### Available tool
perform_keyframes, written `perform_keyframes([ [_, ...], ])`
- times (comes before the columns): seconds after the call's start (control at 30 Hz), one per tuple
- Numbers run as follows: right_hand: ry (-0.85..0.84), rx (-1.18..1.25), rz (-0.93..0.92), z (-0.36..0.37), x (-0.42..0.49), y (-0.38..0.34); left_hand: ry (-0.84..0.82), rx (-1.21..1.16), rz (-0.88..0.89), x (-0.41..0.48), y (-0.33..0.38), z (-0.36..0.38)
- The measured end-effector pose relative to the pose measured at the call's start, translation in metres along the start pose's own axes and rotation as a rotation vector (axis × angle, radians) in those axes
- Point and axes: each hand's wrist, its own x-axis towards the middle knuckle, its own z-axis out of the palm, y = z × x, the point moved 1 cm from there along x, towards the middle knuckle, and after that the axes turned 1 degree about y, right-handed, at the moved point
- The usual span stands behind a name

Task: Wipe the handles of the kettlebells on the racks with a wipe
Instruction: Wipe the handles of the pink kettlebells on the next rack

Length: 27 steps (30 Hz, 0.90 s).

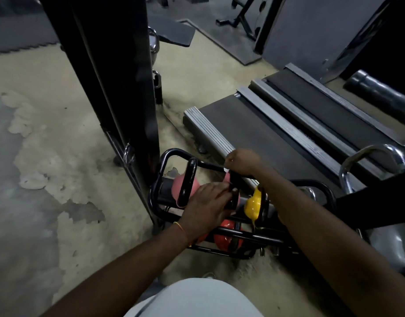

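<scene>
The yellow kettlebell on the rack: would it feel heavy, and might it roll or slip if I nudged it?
The yellow kettlebell looks small but solid, so it is probably heavy for its size. Its rounded, glossy body might slip in a bare palm. Sitting between the bars of the rack, it likely would not roll far.

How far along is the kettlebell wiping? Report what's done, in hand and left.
Done: no handle shows whether it's already clean. In hand: the right hand grips a white wipe on a pink kettlebell's handle, which the left hand holds lower down. Left, probably: the yellow kettlebell and the red kettlebell on the rack; the other pink kettlebell is uncertain.
</scene>
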Motion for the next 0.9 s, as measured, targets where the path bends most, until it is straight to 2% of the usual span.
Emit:
perform_keyframes([
  [0.1,-0.127,-0.256,-0.027,-0.009,0.007,-0.016,0.005,0.0,-0.004,0.001,0.001,0.0],
  [0.17,-0.104,-0.361,-0.085,-0.01,0.003,-0.026,0.006,-0.011,-0.022,0.0,0.001,-0.001],
  [0.23,-0.057,-0.322,-0.089,-0.011,-0.004,-0.026,0.026,-0.015,-0.026,-0.001,0.002,-0.002],
  [0.33,-0.009,0.005,0.03,-0.014,-0.011,-0.005,0.054,-0.001,-0.028,-0.002,0.003,-0.002],
  [0.47,0.097,0.829,0.365,0.009,-0.034,0.015,0.048,-0.011,-0.042,-0.004,0.002,-0.001],
  [0.57,0.132,1.254,0.475,0.028,-0.053,0.008,0.041,-0.017,-0.04,-0.005,0.002,-0.001],
  [0.67,0.127,1.434,0.472,0.04,-0.073,-0.001,0.043,-0.011,-0.04,-0.004,0.002,-0.001],
  [0.9,0.174,1.641,0.538,0.067,-0.109,-0.013,0.049,0.024,-0.03,-0.004,0.002,0.0],
])
